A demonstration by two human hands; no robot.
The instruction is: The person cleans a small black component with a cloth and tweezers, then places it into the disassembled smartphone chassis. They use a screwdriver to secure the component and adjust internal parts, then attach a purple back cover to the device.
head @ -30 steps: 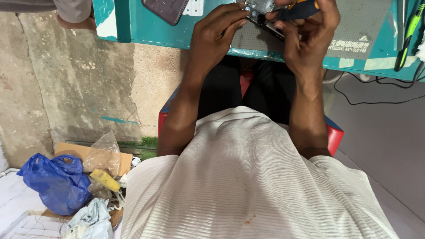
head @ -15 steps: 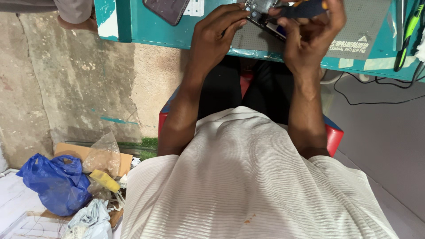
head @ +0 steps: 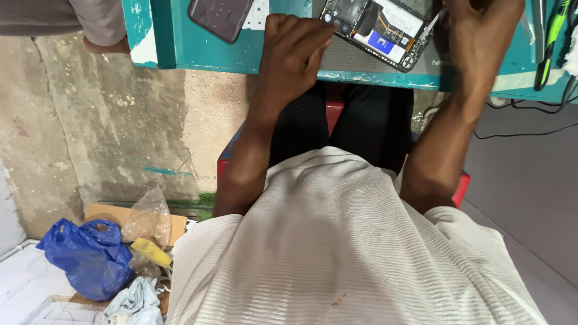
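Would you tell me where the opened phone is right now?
In the head view, the opened phone lies top centre on the teal table, between left hand and right hand.

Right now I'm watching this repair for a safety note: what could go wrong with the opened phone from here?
1. The opened phone lies near the teal table's edge; a nudge could send it to the floor.
2. The right hand works a thin metal tool among exposed parts, so a slip might scratch or short something.
3. The left hand steadies only one end, so the phone could pivot.
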